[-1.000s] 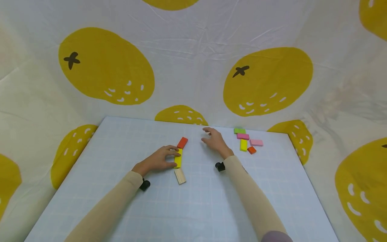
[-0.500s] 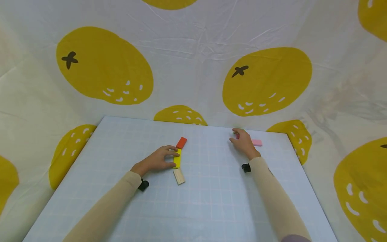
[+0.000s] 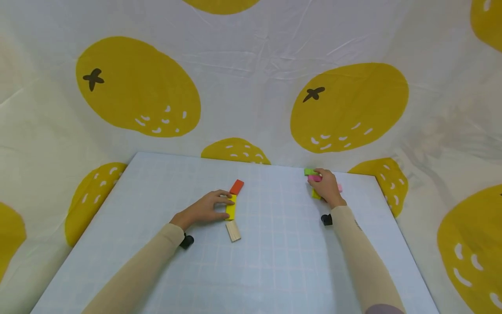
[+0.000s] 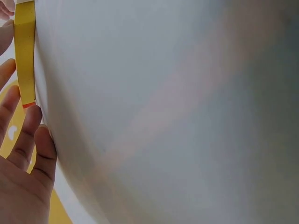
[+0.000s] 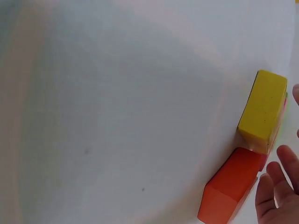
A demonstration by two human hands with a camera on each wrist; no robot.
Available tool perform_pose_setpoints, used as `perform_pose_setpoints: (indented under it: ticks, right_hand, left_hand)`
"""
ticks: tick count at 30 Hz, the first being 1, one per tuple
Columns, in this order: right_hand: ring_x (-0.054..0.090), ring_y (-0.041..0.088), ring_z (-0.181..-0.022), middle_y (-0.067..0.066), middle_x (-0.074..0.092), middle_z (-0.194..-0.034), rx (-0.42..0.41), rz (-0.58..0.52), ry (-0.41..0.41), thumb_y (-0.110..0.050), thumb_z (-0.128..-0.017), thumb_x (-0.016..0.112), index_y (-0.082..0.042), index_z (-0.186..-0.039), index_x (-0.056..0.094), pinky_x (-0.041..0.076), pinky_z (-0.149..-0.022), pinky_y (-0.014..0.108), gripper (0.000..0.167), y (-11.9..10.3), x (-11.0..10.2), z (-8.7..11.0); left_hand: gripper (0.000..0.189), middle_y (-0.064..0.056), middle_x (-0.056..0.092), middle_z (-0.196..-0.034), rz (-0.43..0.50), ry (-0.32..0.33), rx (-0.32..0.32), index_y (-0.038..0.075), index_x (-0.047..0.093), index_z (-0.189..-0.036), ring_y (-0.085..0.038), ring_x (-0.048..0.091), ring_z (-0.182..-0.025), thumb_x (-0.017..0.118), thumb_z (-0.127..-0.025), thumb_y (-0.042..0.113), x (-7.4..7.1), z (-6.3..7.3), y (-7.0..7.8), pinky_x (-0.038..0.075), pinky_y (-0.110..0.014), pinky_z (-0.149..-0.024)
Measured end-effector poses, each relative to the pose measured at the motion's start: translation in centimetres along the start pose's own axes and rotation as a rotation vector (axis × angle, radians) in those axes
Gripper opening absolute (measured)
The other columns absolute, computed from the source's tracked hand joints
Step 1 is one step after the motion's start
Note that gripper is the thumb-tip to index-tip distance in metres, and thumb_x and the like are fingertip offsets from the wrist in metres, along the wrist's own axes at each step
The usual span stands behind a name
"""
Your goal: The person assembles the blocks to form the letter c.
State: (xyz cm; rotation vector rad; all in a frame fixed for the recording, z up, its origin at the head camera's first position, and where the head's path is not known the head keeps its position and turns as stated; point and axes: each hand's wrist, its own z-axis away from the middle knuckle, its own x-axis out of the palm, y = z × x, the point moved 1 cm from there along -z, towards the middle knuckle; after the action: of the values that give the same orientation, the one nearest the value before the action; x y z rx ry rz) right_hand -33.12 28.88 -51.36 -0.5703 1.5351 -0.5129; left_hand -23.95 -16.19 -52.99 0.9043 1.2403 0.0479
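My left hand (image 3: pixel 215 206) pinches a yellow block (image 3: pixel 231 206) flat on the pale grid mat (image 3: pixel 274 261), thumb on its near side and fingers on its far side. In the left wrist view the yellow block (image 4: pixel 24 51) runs along the left edge beside my fingers (image 4: pixel 28 140). My right hand (image 3: pixel 322 183) is over a cluster of blocks at the far right. Its fingertips curl onto a dark pink block (image 3: pixel 313 178). A green block (image 3: pixel 309 172) lies just beyond. The right wrist view shows a yellow block (image 5: pixel 264 109) and an orange block (image 5: pixel 231 186) below my fingers (image 5: pixel 275 186).
A red block (image 3: pixel 236 186) lies just beyond the left yellow block and a plain wooden block (image 3: pixel 233 230) just in front of it. A light pink block (image 3: pixel 339 188) peeks out right of my right hand. A lemon-print cloth (image 3: pixel 251 87) surrounds the mat.
My right hand has swung from the middle of the mat to the far-right cluster and settled over it, onto the dark pink block. My left hand has stayed on the yellow block.
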Motion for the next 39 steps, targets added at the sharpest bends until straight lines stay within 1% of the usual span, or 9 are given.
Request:
perform_pose_setpoints:
  ticks: [4, 7, 11, 16, 19, 23, 26, 33, 39]
  right_hand:
    - [0.049, 0.042, -0.125, 0.027, 0.050, -0.147, 0.086, -0.007, 0.002, -0.031, -0.097, 0.066, -0.002, -0.146, 0.052, 0.043, -0.113, 0.060, 0.059, 0.5, 0.0, 0.0]
    - [0.050, 0.041, -0.124, 0.026, 0.051, -0.147, 0.108, 0.006, 0.017, -0.035, -0.096, 0.067, -0.004, -0.146, 0.053, 0.045, -0.110, 0.060, 0.060, 0.7, 0.1, -0.1]
    - [0.050, 0.040, -0.123, 0.025, 0.052, -0.146, 0.091, 0.000, 0.023, -0.033, -0.096, 0.068, -0.002, -0.147, 0.050, 0.043, -0.110, 0.059, 0.063, 0.5, 0.4, 0.0]
    - [0.048, 0.041, -0.129, 0.022, 0.052, -0.147, 0.074, 0.013, -0.014, -0.031, -0.096, 0.071, -0.002, -0.149, 0.046, 0.035, -0.114, 0.061, 0.066, 0.0, 1.0, 0.2]
    - [0.047, 0.040, -0.130, 0.021, 0.052, -0.148, 0.056, 0.022, -0.053, -0.032, -0.096, 0.071, -0.005, -0.146, 0.051, 0.036, -0.116, 0.061, 0.059, -0.2, 1.4, 0.3]
    - [0.048, 0.038, -0.128, 0.018, 0.052, -0.148, 0.025, 0.018, -0.090, -0.033, -0.096, 0.072, -0.008, -0.142, 0.055, 0.041, -0.115, 0.059, 0.055, -0.4, 1.7, 0.4]
    - [0.049, 0.037, -0.126, 0.018, 0.054, -0.147, 0.005, 0.026, -0.100, -0.032, -0.096, 0.073, -0.006, -0.141, 0.056, 0.042, -0.113, 0.058, 0.054, -0.6, 1.9, 0.4]
    - [0.051, 0.034, -0.115, 0.018, 0.060, -0.134, -0.021, 0.035, -0.138, -0.026, -0.098, 0.069, -0.002, -0.136, 0.062, 0.048, -0.105, 0.052, 0.045, -1.1, 2.8, 0.1]
    - [0.051, 0.033, -0.115, 0.016, 0.060, -0.134, -0.020, 0.053, -0.151, -0.028, -0.099, 0.068, -0.003, -0.136, 0.063, 0.047, -0.106, 0.052, 0.045, -2.0, 3.0, 0.3]
  left_hand:
    - [0.045, -0.004, 0.055, -0.148, 0.004, 0.001, 0.009, 0.018, 0.071, -0.132, -0.031, 0.049, -0.138, 0.079, -0.091, 0.035, 0.1, -0.1, -0.2, 0.041, -0.055, -0.117]
    - [0.045, -0.004, 0.054, -0.149, -0.005, -0.003, 0.002, 0.019, 0.071, -0.132, -0.031, 0.048, -0.139, 0.079, -0.091, 0.036, 0.1, -0.1, -0.2, 0.041, -0.055, -0.117]
    - [0.045, -0.004, 0.054, -0.149, 0.004, -0.006, -0.016, 0.019, 0.071, -0.132, -0.031, 0.048, -0.139, 0.080, -0.091, 0.035, 0.0, 0.0, 0.0, 0.040, -0.055, -0.118]
    - [0.044, -0.004, 0.054, -0.149, 0.005, -0.001, -0.012, 0.019, 0.071, -0.132, -0.031, 0.048, -0.138, 0.080, -0.091, 0.034, 0.0, -0.1, 0.0, 0.040, -0.055, -0.118]
    - [0.044, -0.005, 0.054, -0.148, -0.002, 0.002, -0.006, 0.019, 0.071, -0.132, -0.031, 0.049, -0.138, 0.079, -0.091, 0.034, 0.1, -0.1, -0.1, 0.040, -0.055, -0.117]
    - [0.044, -0.005, 0.054, -0.148, 0.000, 0.000, -0.009, 0.018, 0.072, -0.131, -0.031, 0.049, -0.138, 0.080, -0.091, 0.032, 0.1, -0.1, 0.0, 0.040, -0.055, -0.118]
    - [0.045, -0.004, 0.054, -0.149, -0.006, -0.008, -0.017, 0.019, 0.071, -0.133, -0.031, 0.048, -0.139, 0.079, -0.091, 0.034, 0.1, -0.2, 0.1, 0.040, -0.055, -0.118]
    - [0.045, -0.005, 0.053, -0.150, 0.005, -0.018, -0.047, 0.021, 0.071, -0.133, -0.032, 0.047, -0.140, 0.079, -0.091, 0.035, 0.1, -0.1, 0.4, 0.039, -0.055, -0.118]
    - [0.046, -0.004, 0.054, -0.149, 0.010, -0.010, -0.053, 0.020, 0.071, -0.133, -0.031, 0.047, -0.140, 0.079, -0.091, 0.035, 0.0, 0.0, 0.4, 0.040, -0.055, -0.118]
